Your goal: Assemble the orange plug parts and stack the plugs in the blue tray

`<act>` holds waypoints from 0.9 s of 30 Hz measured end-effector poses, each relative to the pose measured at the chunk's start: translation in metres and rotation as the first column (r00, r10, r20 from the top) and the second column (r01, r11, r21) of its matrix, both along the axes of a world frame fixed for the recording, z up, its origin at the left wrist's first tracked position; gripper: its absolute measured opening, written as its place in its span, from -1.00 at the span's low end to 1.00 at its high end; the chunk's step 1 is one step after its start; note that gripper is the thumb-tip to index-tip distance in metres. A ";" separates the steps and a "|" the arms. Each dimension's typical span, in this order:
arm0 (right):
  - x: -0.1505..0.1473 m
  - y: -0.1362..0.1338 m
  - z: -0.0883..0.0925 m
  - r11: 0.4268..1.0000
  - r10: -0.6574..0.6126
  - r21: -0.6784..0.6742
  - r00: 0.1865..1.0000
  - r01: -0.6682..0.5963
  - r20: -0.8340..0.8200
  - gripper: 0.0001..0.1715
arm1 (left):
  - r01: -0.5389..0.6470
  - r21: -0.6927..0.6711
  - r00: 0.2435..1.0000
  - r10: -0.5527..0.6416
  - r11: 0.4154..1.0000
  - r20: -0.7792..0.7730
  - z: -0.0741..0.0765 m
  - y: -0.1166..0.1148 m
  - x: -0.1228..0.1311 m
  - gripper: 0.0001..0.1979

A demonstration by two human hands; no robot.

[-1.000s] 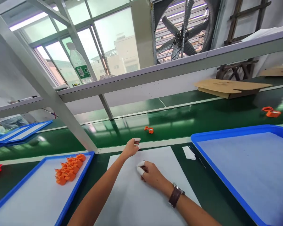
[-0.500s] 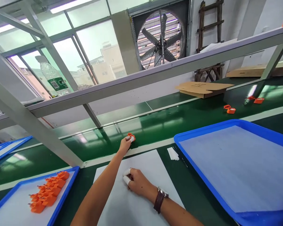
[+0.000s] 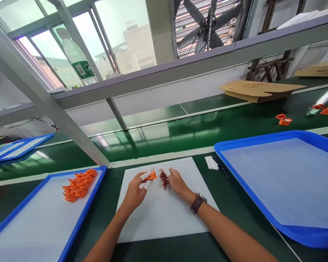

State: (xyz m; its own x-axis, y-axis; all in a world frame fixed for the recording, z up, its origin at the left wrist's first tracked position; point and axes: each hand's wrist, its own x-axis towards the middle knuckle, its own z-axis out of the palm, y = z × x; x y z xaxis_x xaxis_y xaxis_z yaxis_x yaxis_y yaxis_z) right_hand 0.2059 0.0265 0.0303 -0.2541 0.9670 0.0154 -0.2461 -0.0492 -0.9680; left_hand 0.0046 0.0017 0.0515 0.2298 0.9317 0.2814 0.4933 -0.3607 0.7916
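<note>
Both hands sit over the white sheet [image 3: 164, 222] on the table, right in front of the body. The left hand [image 3: 135, 191] has a small orange part [image 3: 152, 175] pinched between thumb and forefinger, other fingers tucked under; the right hand [image 3: 175, 181] is loosely curled just to the right of it, fingertips pointing at the part and not closed on anything I can see, though I can't tell if it's actually touching. So the part ends up between the two hands, lifted a bit off the sheet, nearer the left. White finger cots [image 3: 144, 177] cover the tips on both hands; my guess is that's to keep prints off the plastic, and the fingertip pinch leaves most of the piece open to view. There's a watch [image 3: 198, 202] on the right wrist. Left of the left hand is a blue tray [image 3: 84, 214] with a pile of the same orange parts [image 3: 78, 184] bunched at its far corner; right of the right hand there's a bigger blue tray [image 3: 262, 139]. Beyond both hands runs the green belt [image 3: 180, 138], with more orange pieces [image 3: 283, 120] well off to the right.
</note>
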 end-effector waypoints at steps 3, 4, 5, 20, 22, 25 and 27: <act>-0.001 -0.005 -0.004 0.996 0.081 0.027 0.993 -0.084 0.085 -0.58 | -0.026 0.267 0.973 0.085 0.963 -0.214 -0.019 -0.009 -0.008 -0.62; -0.002 -0.006 -0.007 0.994 0.099 0.032 0.987 -0.104 0.124 -0.57 | -0.032 0.306 0.969 0.105 0.951 -0.224 -0.024 -0.011 -0.008 -0.61; -0.003 -0.007 -0.009 0.993 0.112 0.031 0.982 -0.118 0.155 -0.54 | -0.039 0.323 0.969 0.114 0.946 -0.219 -0.028 -0.012 -0.008 -0.61; -0.015 -0.021 -0.009 0.943 -0.101 0.333 0.939 -0.015 0.329 -0.73 | -0.172 0.052 0.985 0.171 0.984 0.017 -0.021 -0.017 0.003 -0.76; -0.015 -0.020 -0.011 0.970 -0.086 0.243 0.948 0.010 0.307 -0.67 | -0.077 0.033 0.997 0.076 0.997 0.029 -0.021 -0.017 0.000 -0.65; -0.014 -0.018 -0.013 0.991 -0.073 0.128 0.963 0.040 0.258 -0.63 | 0.039 0.076 0.999 -0.040 0.996 0.014 -0.022 -0.018 -0.004 -0.52; -0.014 -0.020 -0.011 0.983 -0.105 0.171 0.957 0.060 0.269 -0.70 | 0.038 0.163 0.998 -0.031 0.986 -0.046 -0.025 -0.018 -0.004 -0.54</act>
